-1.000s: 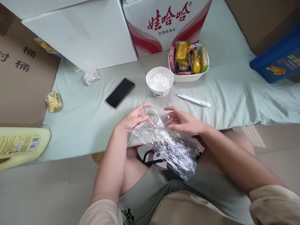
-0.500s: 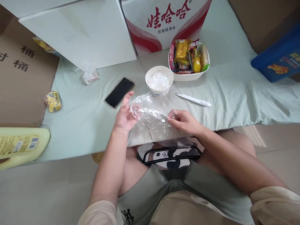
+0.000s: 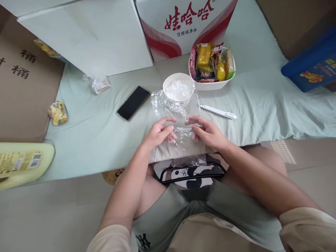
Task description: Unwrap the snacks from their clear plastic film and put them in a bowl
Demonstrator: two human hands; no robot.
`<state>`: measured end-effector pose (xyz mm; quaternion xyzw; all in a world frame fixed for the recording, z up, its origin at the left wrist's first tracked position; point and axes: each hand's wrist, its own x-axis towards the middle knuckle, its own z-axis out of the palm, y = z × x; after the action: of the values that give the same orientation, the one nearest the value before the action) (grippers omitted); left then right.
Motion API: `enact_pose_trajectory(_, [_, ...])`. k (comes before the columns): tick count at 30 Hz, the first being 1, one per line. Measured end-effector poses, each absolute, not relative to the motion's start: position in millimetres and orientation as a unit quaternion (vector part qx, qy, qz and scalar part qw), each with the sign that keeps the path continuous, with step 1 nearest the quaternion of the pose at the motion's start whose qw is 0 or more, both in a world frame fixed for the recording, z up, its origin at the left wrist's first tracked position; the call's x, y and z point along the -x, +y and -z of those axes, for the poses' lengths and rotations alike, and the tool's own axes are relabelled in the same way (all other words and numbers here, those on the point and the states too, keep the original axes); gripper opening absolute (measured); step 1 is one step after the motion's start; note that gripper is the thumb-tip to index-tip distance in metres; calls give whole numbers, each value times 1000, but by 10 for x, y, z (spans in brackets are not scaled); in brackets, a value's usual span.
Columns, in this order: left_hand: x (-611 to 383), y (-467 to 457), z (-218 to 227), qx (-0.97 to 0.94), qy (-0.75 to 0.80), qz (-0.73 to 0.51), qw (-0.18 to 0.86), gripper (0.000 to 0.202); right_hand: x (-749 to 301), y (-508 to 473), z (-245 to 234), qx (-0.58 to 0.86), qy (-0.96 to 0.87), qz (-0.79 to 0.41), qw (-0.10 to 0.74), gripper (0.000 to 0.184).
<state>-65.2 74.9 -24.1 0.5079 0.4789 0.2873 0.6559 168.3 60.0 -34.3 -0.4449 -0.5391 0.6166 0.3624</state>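
Note:
A clear, crinkled plastic bag (image 3: 183, 133) stretches from the white bowl down past the front edge of the cloth-covered surface. My left hand (image 3: 160, 132) has it loosely between the thumb and lower fingers, with the forefinger held apart. On the other side my right hand (image 3: 208, 132) grips the bag the same way, fingers curled toward the left hand. The far end of the bag overlaps the front of the white bowl (image 3: 168, 78), which has crumpled clear plastic (image 3: 180, 89) in it. Film partly covers my lower fingertips.
A phone (image 3: 133, 102) lies left of the bowl, and a white utility knife (image 3: 217, 112) right of it. Behind stand a white tub (image 3: 214, 85) of wrapped snacks and a red-and-white carton (image 3: 170, 42). Small wrapped pieces (image 3: 58, 112) and a yellow-green jug (image 3: 26, 164) are at left.
Both hands have come closer together, the left one moving right and its fingers curling in. The bag's far end now spreads up against the bowl.

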Motion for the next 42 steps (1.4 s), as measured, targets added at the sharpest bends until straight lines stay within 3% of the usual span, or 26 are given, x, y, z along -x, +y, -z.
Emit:
enact_pose_trajectory(8, [682, 747, 212, -459, 476, -380, 647, 42, -1678, 600, 331, 441, -525, -587, 430, 32])
enact_pose_trajectory(11, [704, 756, 184, -447, 441, -409, 663, 41, -1696, 612, 356, 428, -523, -572, 465, 21])
enact_pose_trajectory(13, [718, 762, 167, -443, 417, -423, 671, 38, -1700, 620, 382, 427, -517, -575, 469, 12])
enact_pose_trajectory(17, [724, 768, 151, -427, 412, -445, 670, 25, -1698, 646, 435, 447, -501, -572, 471, 17])
enact_pose_trajectory(21, [725, 782, 173, -412, 440, -452, 658, 24, -1729, 680, 481, 487, -532, -505, 474, 8])
enact_pose_trajectory(25, [759, 811, 258, -443, 462, -458, 617, 41, -1795, 675, 502, 474, -594, -453, 465, 38])
enact_pose_trajectory(29, [812, 834, 332, -544, 468, -434, 545, 53, -1838, 638, 460, 440, -692, -365, 441, 43])
enact_pose_trajectory(35, [835, 847, 321, -673, 474, -387, 415, 41, -1789, 608, 416, 374, -788, -291, 393, 55])
enact_pose_trajectory(39, [830, 849, 309, -649, 496, -392, 424, 28, -1776, 612, 443, 349, -852, -192, 340, 23])
enact_pose_trajectory(42, [830, 855, 307, -588, 531, -401, 461, 21, -1791, 606, 436, 292, -888, -184, 303, 19])
